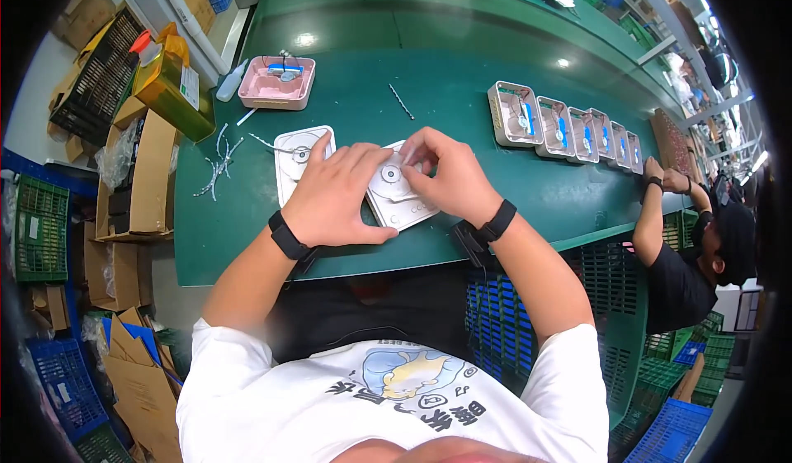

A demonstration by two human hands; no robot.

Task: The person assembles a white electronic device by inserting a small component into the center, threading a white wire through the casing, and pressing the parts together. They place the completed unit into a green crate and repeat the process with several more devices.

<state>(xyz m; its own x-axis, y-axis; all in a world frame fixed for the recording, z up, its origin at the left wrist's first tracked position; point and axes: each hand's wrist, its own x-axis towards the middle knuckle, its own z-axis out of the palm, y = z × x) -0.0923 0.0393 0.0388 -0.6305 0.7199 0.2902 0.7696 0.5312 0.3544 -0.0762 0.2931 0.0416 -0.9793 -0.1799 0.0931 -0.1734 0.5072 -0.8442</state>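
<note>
Two white plastic panels with round ring-shaped centres lie side by side on the green table. My left hand (332,192) rests stretched out across both, its fingertips on the right-hand panel (404,212) and its thumb by that panel's near edge. The left-hand panel (286,176) is partly hidden under this hand, and a thin twisted wire (262,142) runs out from its far left side. Over the upper part of the right-hand panel, my right hand (452,174) has thumb and forefinger closed in a pinch; whatever is between them is too small to name.
Loose twisted wires (218,166) lie to the left, and one wire (401,101) lies beyond my hands. A pink housing (277,93) sits at the far left. Several pale housings (517,136) line the right side. Beyond them a co-worker (691,269) is at the table's edge.
</note>
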